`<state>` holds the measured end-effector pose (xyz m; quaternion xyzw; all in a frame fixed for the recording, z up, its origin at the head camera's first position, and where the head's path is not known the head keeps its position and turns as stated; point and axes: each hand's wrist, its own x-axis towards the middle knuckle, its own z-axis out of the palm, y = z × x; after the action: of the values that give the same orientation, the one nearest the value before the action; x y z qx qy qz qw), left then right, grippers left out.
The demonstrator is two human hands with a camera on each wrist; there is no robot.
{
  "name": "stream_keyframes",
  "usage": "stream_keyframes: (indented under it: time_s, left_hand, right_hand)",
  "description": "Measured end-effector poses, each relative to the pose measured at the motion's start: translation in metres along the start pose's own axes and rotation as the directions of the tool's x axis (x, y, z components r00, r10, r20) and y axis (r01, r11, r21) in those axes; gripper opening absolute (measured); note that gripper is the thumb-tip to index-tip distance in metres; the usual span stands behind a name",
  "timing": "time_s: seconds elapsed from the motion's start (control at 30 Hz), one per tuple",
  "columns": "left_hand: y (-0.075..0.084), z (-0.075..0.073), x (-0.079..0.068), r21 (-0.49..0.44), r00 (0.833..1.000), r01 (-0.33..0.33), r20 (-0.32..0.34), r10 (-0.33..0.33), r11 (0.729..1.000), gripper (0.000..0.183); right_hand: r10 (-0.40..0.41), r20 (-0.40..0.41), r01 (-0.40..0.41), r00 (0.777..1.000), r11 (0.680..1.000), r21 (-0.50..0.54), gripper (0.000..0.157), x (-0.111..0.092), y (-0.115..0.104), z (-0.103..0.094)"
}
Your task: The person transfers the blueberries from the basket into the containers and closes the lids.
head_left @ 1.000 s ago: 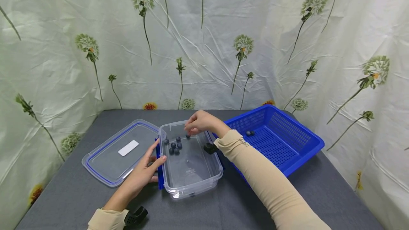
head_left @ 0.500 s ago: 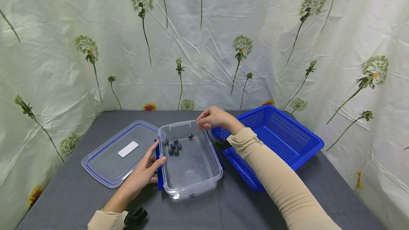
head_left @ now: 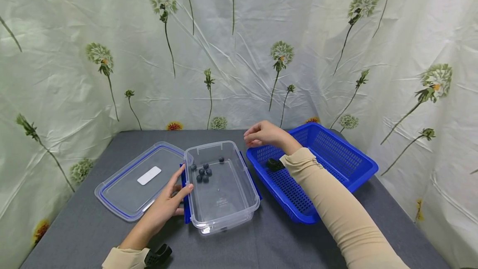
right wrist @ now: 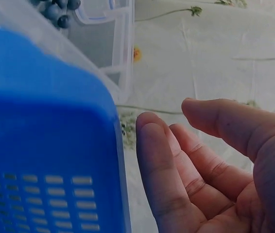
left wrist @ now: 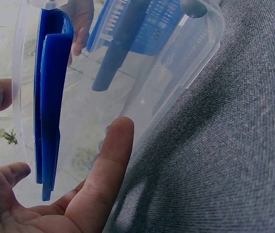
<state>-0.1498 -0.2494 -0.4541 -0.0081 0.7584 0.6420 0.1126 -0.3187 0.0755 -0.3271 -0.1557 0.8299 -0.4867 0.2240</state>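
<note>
A clear plastic food container (head_left: pixel 224 221) with blue side latches stands uncovered at mid-table, several blueberries (head_left: pixel 206 179) gathered toward its back left and one apart near the back wall. My left hand (head_left: pixel 163 206) holds its left side, thumb at the rim; in the left wrist view a finger (left wrist: pixel 103 174) lies along the wall past the hanging blue latch (left wrist: pixel 52 116). My right hand (head_left: pixel 267 134) hovers over the near-left corner of a blue basket (head_left: pixel 345 157). Nothing sits between its parted thumb and loosely bent fingers (right wrist: pixel 159 170) in the right wrist view.
The container's lid (head_left: pixel 127 198), with a blue seal and white label, lies at the left on the grey tablecloth (head_left: pixel 257 248). My right forearm (head_left: pixel 332 202) crosses above the basket and hides part of its floor. A flower-print curtain (head_left: pixel 231 53) closes off the back.
My right hand has risen out of the container and moved right, over the basket's edge, leaving a blueberry near the container's back wall. My left hand keeps its place.
</note>
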Motion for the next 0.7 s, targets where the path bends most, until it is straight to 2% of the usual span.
stream_keyframes:
  time_s: [0.7]
  left_hand:
    - [-0.001, 0.000, 0.000, 0.009, 1.000, 0.008, -0.012, -0.008, 1.000, 0.079]
  right_hand:
    - [0.014, -0.091, -0.009, 0.996, 0.999, 0.051, 0.039, -0.023, 0.027, -0.057]
